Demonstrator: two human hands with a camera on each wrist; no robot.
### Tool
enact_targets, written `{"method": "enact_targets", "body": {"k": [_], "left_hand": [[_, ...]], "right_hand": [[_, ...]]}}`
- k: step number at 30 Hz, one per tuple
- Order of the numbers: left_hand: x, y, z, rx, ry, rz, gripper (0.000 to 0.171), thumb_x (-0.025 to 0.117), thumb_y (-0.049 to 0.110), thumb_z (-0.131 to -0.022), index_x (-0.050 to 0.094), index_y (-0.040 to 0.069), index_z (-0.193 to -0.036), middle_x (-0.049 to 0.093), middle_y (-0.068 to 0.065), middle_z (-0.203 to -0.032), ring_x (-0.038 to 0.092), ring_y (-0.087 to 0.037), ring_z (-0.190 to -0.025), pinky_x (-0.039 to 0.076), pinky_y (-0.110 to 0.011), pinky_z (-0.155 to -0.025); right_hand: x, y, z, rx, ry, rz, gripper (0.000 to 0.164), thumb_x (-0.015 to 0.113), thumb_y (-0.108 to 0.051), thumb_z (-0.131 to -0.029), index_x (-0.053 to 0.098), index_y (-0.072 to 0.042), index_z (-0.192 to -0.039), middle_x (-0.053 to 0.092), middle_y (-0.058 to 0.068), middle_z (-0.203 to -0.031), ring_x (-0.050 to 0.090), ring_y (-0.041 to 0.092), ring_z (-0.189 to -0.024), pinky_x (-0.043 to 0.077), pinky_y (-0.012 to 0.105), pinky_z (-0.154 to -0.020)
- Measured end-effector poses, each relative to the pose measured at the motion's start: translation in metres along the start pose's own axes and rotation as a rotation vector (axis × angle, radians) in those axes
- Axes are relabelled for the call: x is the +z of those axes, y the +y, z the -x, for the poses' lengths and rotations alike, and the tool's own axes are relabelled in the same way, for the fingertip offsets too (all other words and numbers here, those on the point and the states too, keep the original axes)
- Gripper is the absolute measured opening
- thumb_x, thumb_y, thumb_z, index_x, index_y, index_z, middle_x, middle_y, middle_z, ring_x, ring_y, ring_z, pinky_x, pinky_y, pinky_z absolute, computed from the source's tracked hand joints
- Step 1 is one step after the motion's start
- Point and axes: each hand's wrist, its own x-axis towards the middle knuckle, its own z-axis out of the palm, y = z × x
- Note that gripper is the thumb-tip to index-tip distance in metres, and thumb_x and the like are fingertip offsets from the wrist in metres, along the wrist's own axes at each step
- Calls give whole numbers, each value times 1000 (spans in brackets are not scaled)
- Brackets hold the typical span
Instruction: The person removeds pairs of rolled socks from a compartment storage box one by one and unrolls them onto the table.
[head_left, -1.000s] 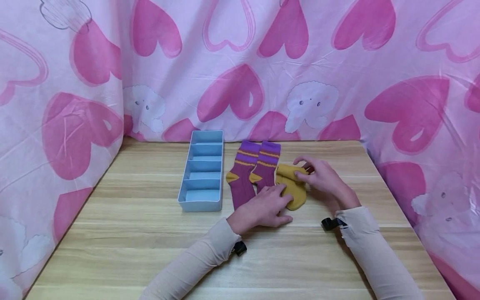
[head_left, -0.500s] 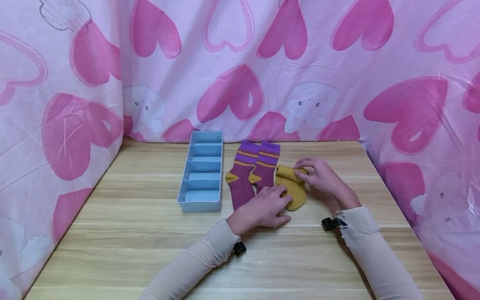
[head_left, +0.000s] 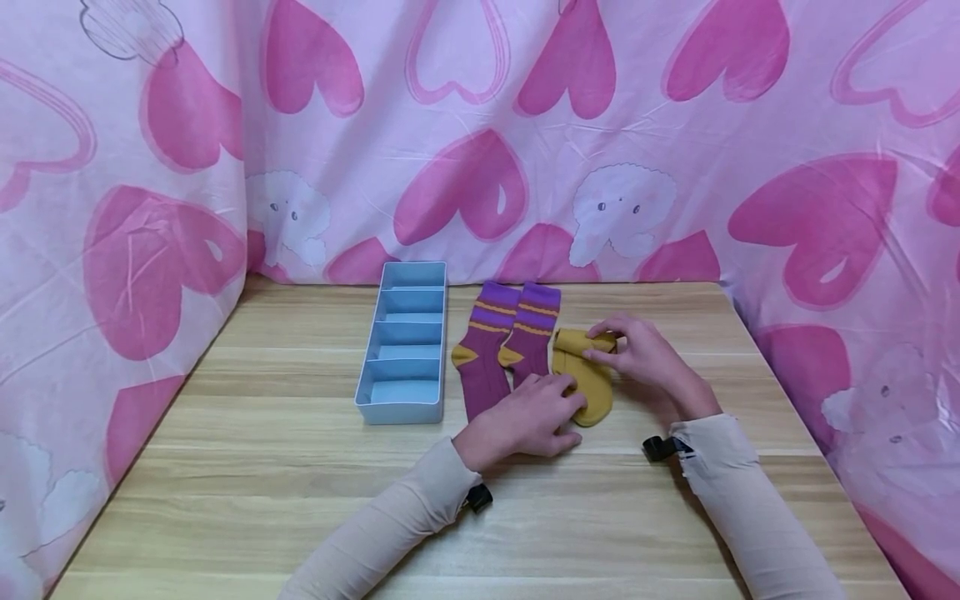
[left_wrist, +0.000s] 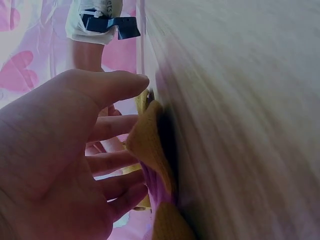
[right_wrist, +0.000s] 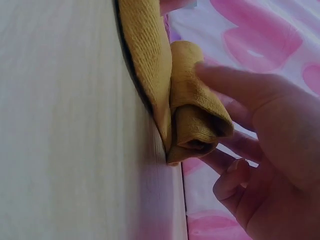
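Note:
A mustard-yellow sock [head_left: 590, 383] lies partly rolled up, its thick roll at the far end. My right hand [head_left: 641, 354] holds that roll [right_wrist: 192, 100], thumb on the near side and fingers behind. My left hand [head_left: 525, 417] lies over the foot ends of two purple-and-maroon striped socks [head_left: 482, 375], hiding part of them. Its fingertips touch the yellow sock's left edge. In the left wrist view, the fingers [left_wrist: 115, 162] are fairly straight and the thumb stands apart from the cloth.
A light-blue box [head_left: 401, 412] with several compartments stands left of the striped socks. All of it sits on a wood-grain table [head_left: 262, 467]. A pink heart-patterned curtain [head_left: 465, 108] closes off the back and both sides.
The yellow sock's rounded near end has shifted slightly toward me. My right thumb has moved a little left along the roll. The left hand has stayed nearly still.

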Motion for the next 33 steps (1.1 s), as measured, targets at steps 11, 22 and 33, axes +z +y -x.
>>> {"method": "enact_targets", "body": {"k": [11, 22, 33], "left_hand": [[1, 1, -1, 2, -14, -9, 44, 67, 50, -105, 65, 23, -139, 58, -4, -145, 59, -19, -128, 50, -37, -101], [-1, 3, 0, 13, -8, -10, 39, 67, 48, -105, 66, 25, -135, 58, -3, -145, 60, -19, -127, 48, -35, -95], [-1, 5, 2, 21, 2, -34, 39, 66, 49, -105, 66, 26, -137, 56, -1, -149, 60, -20, -130, 47, -36, -96]], "right_hand": [[3, 1, 0, 33, 44, 31, 29, 82, -21, -98, 78, -5, -122, 68, 16, -139, 60, 41, -134, 45, 61, -115], [7, 2, -1, -41, 106, 30, 31, 77, -9, -100, 76, -4, -130, 66, 19, -144, 60, 43, -136, 46, 64, -115], [4, 0, 1, -7, 41, 53, 28, 79, -11, -99, 80, -12, -127, 75, 14, -130, 68, 32, -113, 55, 52, -97]]}}
